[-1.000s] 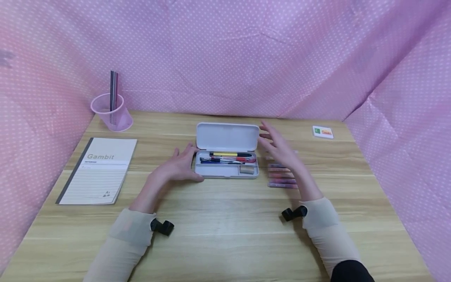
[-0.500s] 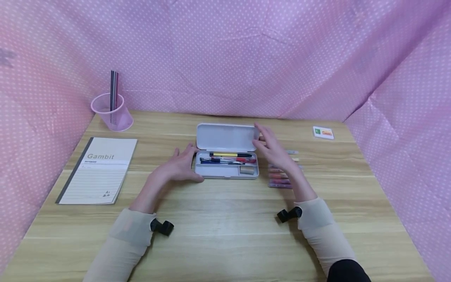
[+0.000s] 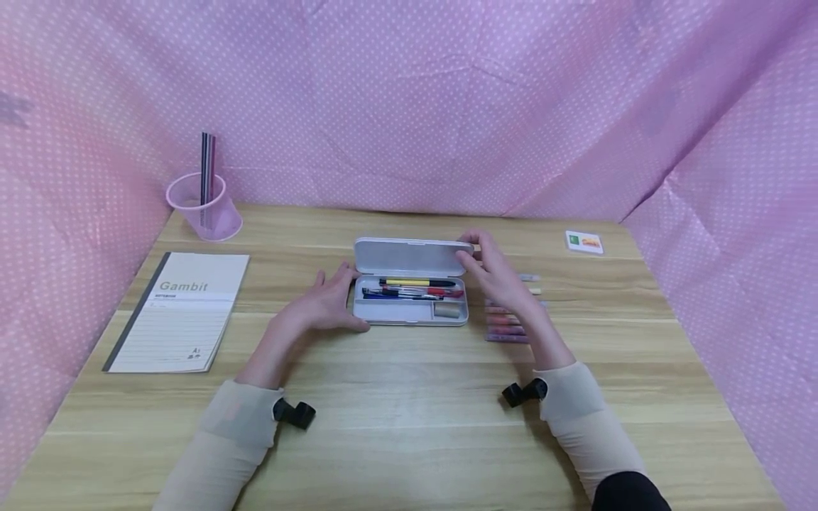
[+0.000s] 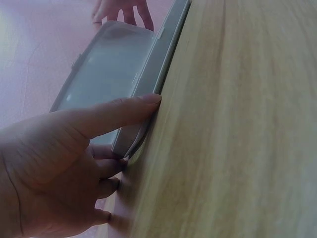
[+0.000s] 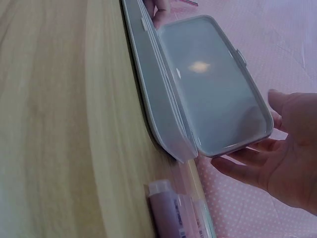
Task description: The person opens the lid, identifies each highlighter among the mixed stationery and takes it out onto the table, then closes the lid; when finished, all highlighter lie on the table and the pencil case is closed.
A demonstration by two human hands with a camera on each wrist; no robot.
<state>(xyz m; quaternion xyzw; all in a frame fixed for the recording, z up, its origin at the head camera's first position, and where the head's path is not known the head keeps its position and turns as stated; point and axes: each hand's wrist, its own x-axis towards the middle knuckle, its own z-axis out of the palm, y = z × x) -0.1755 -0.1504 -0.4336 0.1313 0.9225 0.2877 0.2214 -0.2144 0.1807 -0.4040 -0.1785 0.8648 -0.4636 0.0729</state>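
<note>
A white pencil case [image 3: 410,313] lies on the table with its hinged lid [image 3: 409,257] raised and tilted. Several pens [image 3: 415,287] and a small greyish block [image 3: 446,310] are inside its compartments. My left hand [image 3: 319,304] holds the case's left end, thumb along the front and fingers toward the back; the left wrist view shows the thumb [image 4: 133,110] on the front wall. At the lid's right corner is my right hand [image 3: 495,273], its extended fingers [image 5: 247,168] against the outer side and end. Its thumb [image 5: 277,101] stands near the lid's edge.
Several coloured markers [image 3: 505,330] lie right of the case, partly under my right forearm. A notebook [image 3: 185,312] and a pink cup [image 3: 214,213] with dark pencils [image 3: 207,163] stand left. A small white card-like item [image 3: 584,242] lies at the back right.
My right hand has moved left onto the lid's right corner. The lid has tipped forward and looks lower than before. My left hand stays at the case's left end.
</note>
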